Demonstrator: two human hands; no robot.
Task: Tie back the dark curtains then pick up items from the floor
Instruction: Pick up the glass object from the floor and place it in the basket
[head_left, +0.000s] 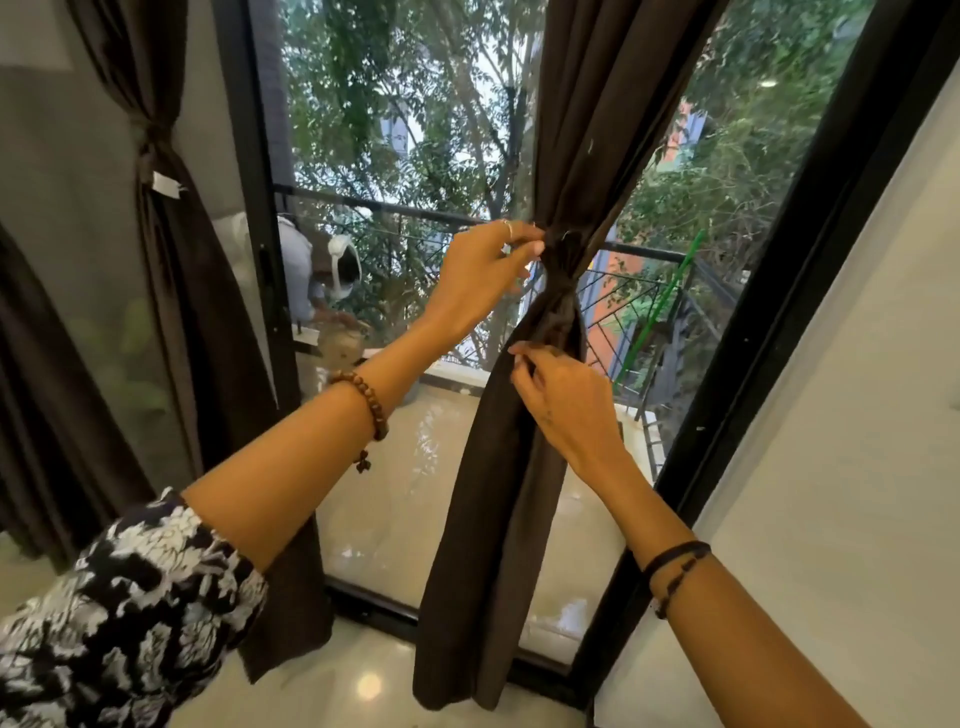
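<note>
A dark brown curtain (498, 467) hangs in front of the window, gathered into a tight knot (563, 254) at mid height. My left hand (483, 275) pinches the cloth at the top of that knot. Lower down, my right hand (566, 405) pinches a fold of the same curtain just under the knot. A second dark curtain (171, 291) at the left is tied at its waist (150, 140) and carries a small white tag. No floor items are in view.
The black window frame (748, 332) runs diagonally on the right beside a white wall (857, 415). Another black frame post (260, 260) stands left of the glass. Pale glossy floor (363, 680) lies below. Outside are a balcony railing (639, 254), trees and a green pole.
</note>
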